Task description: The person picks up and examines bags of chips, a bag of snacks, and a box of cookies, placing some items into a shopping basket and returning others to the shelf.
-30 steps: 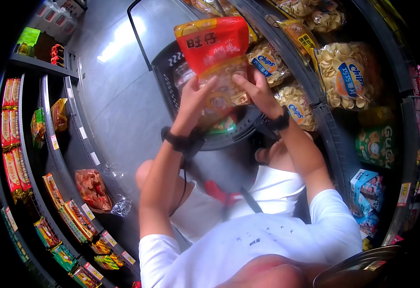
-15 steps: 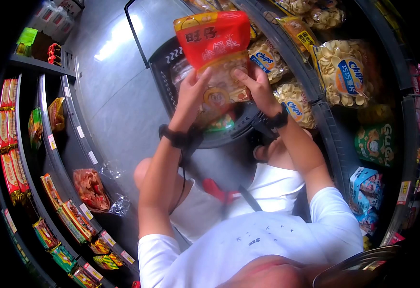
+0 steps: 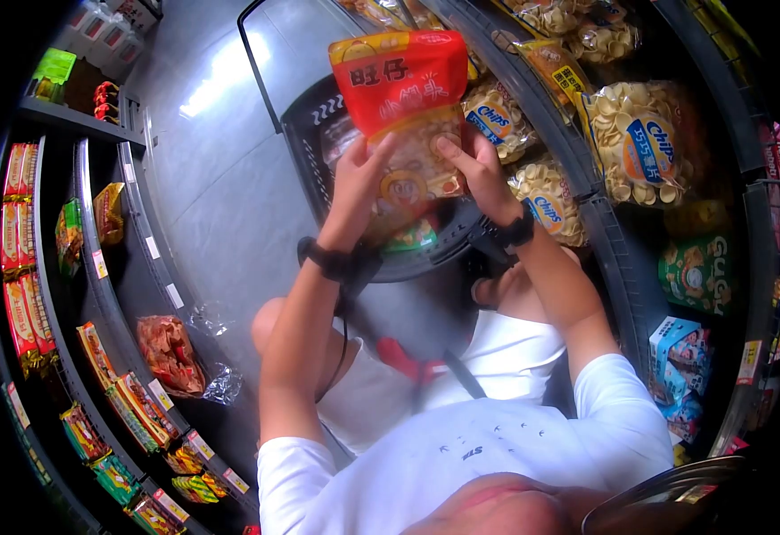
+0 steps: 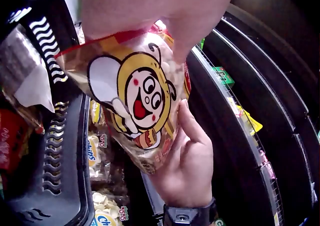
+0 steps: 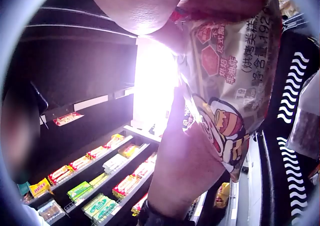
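I hold a snack bag [image 3: 403,89] upright in both hands; its top is red with dark characters and its clear lower half shows a cartoon face. My left hand [image 3: 360,178] grips its lower left edge and my right hand [image 3: 474,169] grips the lower right edge. The bag hangs above a black shopping basket [image 3: 314,134] on the floor. The left wrist view shows the bag's cartoon face [image 4: 135,90] with my right hand [image 4: 187,161] behind it. In the right wrist view the bag's printed back [image 5: 235,70] is held by my left hand [image 5: 185,161].
To my right, shelves hold large Chips bags [image 3: 639,134], green packs [image 3: 697,267] and boxes [image 3: 680,348]. The left shelves [image 3: 95,267] carry rows of small snack packets and a red packet [image 3: 171,352]. Between them runs a grey floor [image 3: 220,196]. The basket holds other items.
The bag and both hands rose a little to the left, then came back to the right. Both hands kept their hold on it.
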A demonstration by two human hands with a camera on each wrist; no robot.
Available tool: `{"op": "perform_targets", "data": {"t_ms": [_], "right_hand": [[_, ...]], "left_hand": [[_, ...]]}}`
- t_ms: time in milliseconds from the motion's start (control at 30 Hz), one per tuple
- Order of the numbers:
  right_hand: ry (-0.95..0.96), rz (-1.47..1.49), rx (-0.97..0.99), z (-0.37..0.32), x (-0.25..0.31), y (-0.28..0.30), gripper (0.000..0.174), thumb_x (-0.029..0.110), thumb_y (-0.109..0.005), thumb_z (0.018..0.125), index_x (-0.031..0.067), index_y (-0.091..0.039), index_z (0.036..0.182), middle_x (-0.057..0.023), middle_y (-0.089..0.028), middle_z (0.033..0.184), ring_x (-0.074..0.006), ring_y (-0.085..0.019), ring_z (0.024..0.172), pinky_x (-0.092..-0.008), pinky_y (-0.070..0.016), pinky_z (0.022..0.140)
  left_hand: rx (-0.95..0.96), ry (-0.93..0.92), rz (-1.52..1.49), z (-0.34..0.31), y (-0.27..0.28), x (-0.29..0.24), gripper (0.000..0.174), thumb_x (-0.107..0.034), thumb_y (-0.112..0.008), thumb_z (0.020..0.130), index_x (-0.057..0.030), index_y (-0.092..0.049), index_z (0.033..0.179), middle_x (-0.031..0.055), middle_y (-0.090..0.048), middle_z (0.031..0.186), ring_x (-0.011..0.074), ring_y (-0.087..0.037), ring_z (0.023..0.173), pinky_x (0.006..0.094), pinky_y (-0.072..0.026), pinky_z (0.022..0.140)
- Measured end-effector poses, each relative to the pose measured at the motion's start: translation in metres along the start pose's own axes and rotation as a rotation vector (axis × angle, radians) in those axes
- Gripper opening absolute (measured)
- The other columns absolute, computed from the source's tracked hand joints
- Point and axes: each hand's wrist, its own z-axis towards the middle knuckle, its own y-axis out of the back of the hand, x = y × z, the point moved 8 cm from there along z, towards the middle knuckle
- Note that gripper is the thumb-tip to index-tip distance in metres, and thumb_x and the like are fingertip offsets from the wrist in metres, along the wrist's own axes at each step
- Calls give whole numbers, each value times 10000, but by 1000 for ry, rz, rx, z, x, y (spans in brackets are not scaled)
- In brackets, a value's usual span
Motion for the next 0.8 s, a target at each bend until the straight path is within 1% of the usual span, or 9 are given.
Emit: {"op": "perform_targets", "data": {"t_ms": [67,167,267,467,567,667,700,767,800], "right_hand": [[15,0,-8,-1,2,-1,412,228,-640,957,-9,-544,1280,-72,-643,1180,-151,-591,1074,-301,-467,939],[-16,-31,-32,-1,-3,6,406,234,-645,954,-5,-552,1269,-57,-656,1144,-140,-604,1034,-289,-482,903],[-47,7,-47,-2,-6,5,402,232,-642,954,-7,-552,1264,-51,-658,1136,-131,-607,1021,-277,-488,886],[41,10,-17,-3,5,-2,384,195,-633,960,-7,-543,1274,-53,-639,1179,-132,-591,1063,-281,-477,924],[34,27,17,-4,9,-6,390,196,-639,961,27,-516,1289,-38,-598,1192,-123,-573,1070,-274,-462,939],[70,11,-6,-4,7,-4,387,197,-639,957,-1,-544,1274,-53,-640,1173,-127,-598,1048,-271,-497,885],[31,0,-16,-4,4,-3,388,207,-646,952,4,-548,1268,-51,-645,1162,-124,-605,1029,-263,-507,852],[-50,-21,-36,-6,0,0,390,226,-660,944,13,-556,1254,-47,-654,1140,-116,-619,993,-246,-527,786],[-34,-33,-37,-6,-1,0,391,234,-666,940,17,-560,1247,-47,-658,1132,-114,-623,978,-238,-529,759]], "left_hand": [[6,2,1,0,1,2,378,-319,-631,983,-31,-585,1224,20,-661,1118,76,-613,989,242,-505,847],[-6,5,24,0,2,2,371,-315,-630,985,-28,-590,1217,19,-661,1113,71,-612,976,236,-502,839],[-13,3,70,3,4,5,366,-313,-627,987,-25,-595,1211,16,-660,1110,61,-606,973,232,-500,830],[-11,4,122,3,6,4,370,-318,-628,986,-20,-603,1205,5,-656,1085,50,-593,957,222,-488,829],[-2,-13,97,1,2,0,371,-322,-631,984,-20,-608,1198,4,-655,1082,48,-589,955,222,-483,835],[-3,-31,68,-2,-3,-7,374,-327,-638,979,-25,-611,1198,0,-656,1074,45,-589,946,217,-481,832],[-5,-36,61,-3,-4,-9,376,-329,-640,977,-28,-612,1199,-1,-657,1071,44,-590,941,215,-481,830],[-19,-47,78,-1,0,-10,373,-331,-650,970,-36,-614,1195,-4,-660,1065,40,-587,919,203,-476,785],[-26,-52,86,0,3,-11,371,-332,-654,966,-40,-616,1193,-6,-662,1062,38,-586,908,197,-474,763]]}}
